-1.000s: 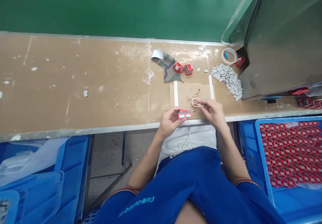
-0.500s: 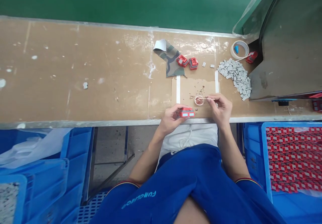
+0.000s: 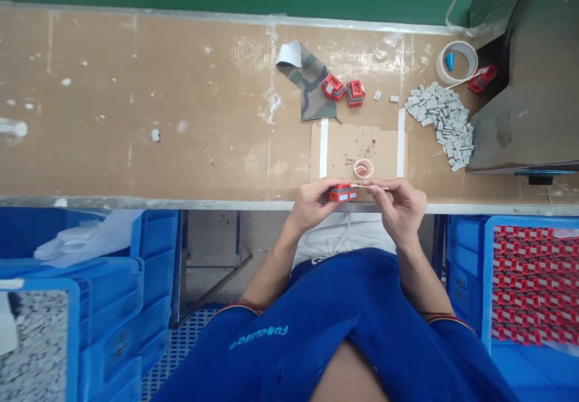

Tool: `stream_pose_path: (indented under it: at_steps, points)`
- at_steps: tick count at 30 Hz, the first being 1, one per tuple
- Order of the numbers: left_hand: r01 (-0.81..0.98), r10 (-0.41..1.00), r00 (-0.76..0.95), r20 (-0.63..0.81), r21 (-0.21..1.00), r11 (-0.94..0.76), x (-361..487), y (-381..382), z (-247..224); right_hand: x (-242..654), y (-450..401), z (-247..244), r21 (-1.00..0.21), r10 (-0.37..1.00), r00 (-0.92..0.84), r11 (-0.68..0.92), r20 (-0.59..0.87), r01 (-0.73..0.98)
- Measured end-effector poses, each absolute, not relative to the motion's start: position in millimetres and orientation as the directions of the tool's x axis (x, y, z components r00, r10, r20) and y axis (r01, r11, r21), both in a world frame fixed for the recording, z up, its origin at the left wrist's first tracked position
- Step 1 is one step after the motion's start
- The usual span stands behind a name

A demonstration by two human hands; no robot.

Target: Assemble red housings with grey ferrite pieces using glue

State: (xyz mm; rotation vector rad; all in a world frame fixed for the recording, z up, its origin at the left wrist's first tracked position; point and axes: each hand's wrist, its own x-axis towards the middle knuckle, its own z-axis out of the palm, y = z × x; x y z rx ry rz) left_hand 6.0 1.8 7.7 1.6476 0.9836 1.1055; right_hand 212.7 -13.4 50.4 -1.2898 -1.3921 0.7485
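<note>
My left hand (image 3: 312,204) grips a red plastic part (image 3: 342,193) with pale rectangular faces, just over the bench's front edge. My right hand (image 3: 400,207) pinches a thin stick (image 3: 368,186), and its tip reaches that part. A small clear ring-shaped dish (image 3: 363,169) sits just above my hands on a cardboard sheet (image 3: 357,146). Two similar red parts (image 3: 333,87) (image 3: 356,93) lie beyond the sheet, beside a camouflage-patterned mat (image 3: 310,91). To the right lies a heap of small grey pads (image 3: 441,125).
A tape roll (image 3: 456,62) holds a blue cone (image 3: 449,61) by a dark metal housing (image 3: 534,70). A blue crate (image 3: 487,281) of red parts stands at lower right. Blue bins (image 3: 108,305) stand at lower left, one holding grey granules (image 3: 36,342).
The stick tip has moved from the dish to the red part, and my hands have come closer together. The whole view has shifted, with the bench lower in the frame.
</note>
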Motion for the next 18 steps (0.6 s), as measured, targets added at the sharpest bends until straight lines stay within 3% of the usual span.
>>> stream_pose_path:
  at_steps: [18]
  points:
    - [0.143, 0.940, 0.301, 0.162, 0.967, -0.213, 4.7, 0.8, 9.0, 204.0, -13.3, 53.2, -0.884, 0.962, 0.041, 0.230, 0.269, 0.406]
